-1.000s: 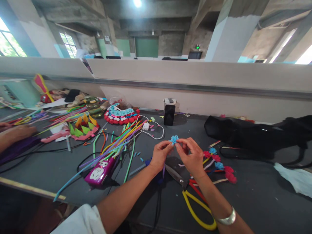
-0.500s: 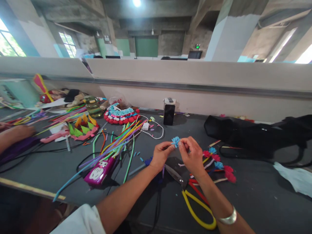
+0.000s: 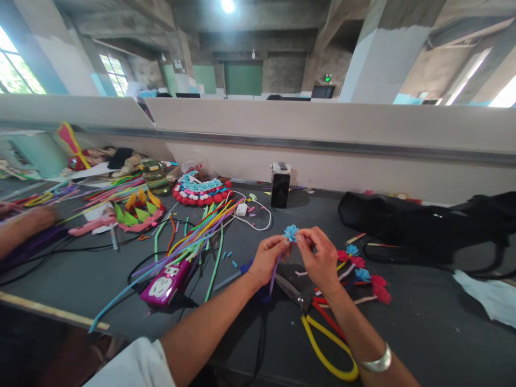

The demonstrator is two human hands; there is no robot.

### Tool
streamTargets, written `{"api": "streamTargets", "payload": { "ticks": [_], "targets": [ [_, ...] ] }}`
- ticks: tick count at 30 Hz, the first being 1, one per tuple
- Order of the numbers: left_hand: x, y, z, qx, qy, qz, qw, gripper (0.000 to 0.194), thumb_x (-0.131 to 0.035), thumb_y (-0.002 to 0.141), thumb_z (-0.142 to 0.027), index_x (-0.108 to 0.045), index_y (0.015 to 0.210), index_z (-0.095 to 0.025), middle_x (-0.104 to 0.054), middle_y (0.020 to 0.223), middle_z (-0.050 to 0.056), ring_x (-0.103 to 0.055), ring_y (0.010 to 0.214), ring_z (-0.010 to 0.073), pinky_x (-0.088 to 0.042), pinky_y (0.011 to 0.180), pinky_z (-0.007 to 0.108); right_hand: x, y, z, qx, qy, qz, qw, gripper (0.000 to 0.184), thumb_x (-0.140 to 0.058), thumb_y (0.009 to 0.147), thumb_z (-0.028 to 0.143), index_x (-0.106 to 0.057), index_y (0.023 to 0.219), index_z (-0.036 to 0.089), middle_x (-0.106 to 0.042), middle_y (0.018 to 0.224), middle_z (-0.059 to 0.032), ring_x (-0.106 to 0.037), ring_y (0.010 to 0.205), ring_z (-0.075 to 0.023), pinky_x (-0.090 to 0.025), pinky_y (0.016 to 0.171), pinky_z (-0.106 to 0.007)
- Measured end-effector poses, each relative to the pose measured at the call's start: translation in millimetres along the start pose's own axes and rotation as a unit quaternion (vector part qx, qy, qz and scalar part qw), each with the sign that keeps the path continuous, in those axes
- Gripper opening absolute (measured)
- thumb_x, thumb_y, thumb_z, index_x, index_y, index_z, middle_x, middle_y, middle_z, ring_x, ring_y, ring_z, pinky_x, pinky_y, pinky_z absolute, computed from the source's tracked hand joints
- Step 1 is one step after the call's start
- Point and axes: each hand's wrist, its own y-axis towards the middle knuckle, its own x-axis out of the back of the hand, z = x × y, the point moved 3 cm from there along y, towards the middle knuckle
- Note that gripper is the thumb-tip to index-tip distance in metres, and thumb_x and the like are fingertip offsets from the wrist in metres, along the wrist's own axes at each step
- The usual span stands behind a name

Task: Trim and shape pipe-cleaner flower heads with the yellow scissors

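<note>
A small blue flower (image 3: 291, 232) with many petals sits between my two hands above the table. My left hand (image 3: 269, 259) pinches it from below, and a purple stem (image 3: 273, 275) hangs down from those fingers. On the flower's right side, my right hand (image 3: 318, 252) has thumb and forefinger closed at the petals. Scissors with yellow handles (image 3: 328, 349) lie beneath my right forearm, blades toward the left hand. Beside my right wrist lie several finished blue and red flowers (image 3: 363, 274) on pipe-cleaner stems.
Left of my arm, a bundle of coloured pipe cleaners (image 3: 193, 236) rests over a purple case (image 3: 165, 285). A phone (image 3: 280, 190) stands upright ahead. A black bag (image 3: 427, 228) lies to the right. At far left is another person's hand (image 3: 36, 221), near a pink-and-green crown (image 3: 139, 215).
The flower has turned slightly so its petals face more toward me. More of the purple stem shows below my left hand. Both hands stay in nearly the same place.
</note>
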Motion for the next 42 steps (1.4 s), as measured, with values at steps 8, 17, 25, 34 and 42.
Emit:
{"api": "streamTargets", "payload": {
  "ticks": [8,17,25,34,42],
  "targets": [
    [6.9,3.9,3.1,0.026,-0.067,-0.007,0.997,0.022,-0.070,0.075,-0.034,-0.070,0.078,-0.012,-0.047,0.054,-0.004,-0.037,0.046,0.0058,-0.027,0.049,0.024,4.8,-0.5,0.7,-0.032,0.021,-0.037,0.999,0.016,-0.051,0.094,0.024,-0.066,0.092,0.020,-0.061,0.078,-0.0003,-0.055,0.068,-0.0142,-0.043,0.064,-0.027],
    [4.7,4.0,2.9,0.053,-0.128,0.029,0.990,0.020,-0.067,0.077,-0.031,-0.066,0.078,-0.011,-0.047,0.055,-0.004,-0.039,0.043,0.0048,-0.027,0.046,0.021,-2.4,-1.8,-2.1,-0.035,0.023,-0.014,0.999,0.008,-0.060,0.089,0.022,-0.068,0.088,0.020,-0.057,0.072,0.0021,-0.053,0.065,-0.0128,-0.042,0.062,-0.025],
    [0.8,1.6,3.4,0.075,-0.103,0.049,0.991,0.023,-0.070,0.074,-0.033,-0.066,0.076,-0.010,-0.045,0.053,-0.005,-0.036,0.042,0.0043,-0.025,0.044,0.020,-4.3,-1.4,-1.6,-0.022,0.031,-0.011,0.999,0.007,-0.061,0.088,0.022,-0.067,0.086,0.020,-0.056,0.070,0.0029,-0.052,0.064,-0.0125,-0.042,0.061,-0.025],
    [2.2,0.9,5.4,0.076,-0.100,0.046,0.991,0.027,-0.070,0.076,-0.038,-0.064,0.077,-0.011,-0.037,0.053,-0.007,-0.028,0.041,0.0028,-0.019,0.042,0.019,-0.5,0.7,0.7,-0.005,0.037,0.013,0.999,0.014,-0.056,0.089,0.019,-0.061,0.076,0.020,-0.051,0.068,0.0024,-0.047,0.063,-0.0132,-0.039,0.062,-0.027],
    [4.5,2.2,7.9,0.083,-0.082,0.048,0.992,0.028,-0.072,0.075,-0.038,-0.062,0.073,-0.012,-0.024,0.051,-0.010,-0.018,0.042,0.0028,-0.012,0.042,0.020,2.8,1.2,-2.4,-0.013,0.054,0.039,0.998,0.016,-0.055,0.088,0.018,-0.061,0.073,0.020,-0.050,0.067,0.0026,-0.046,0.061,-0.0130,-0.037,0.061,-0.027]
  ]
}}
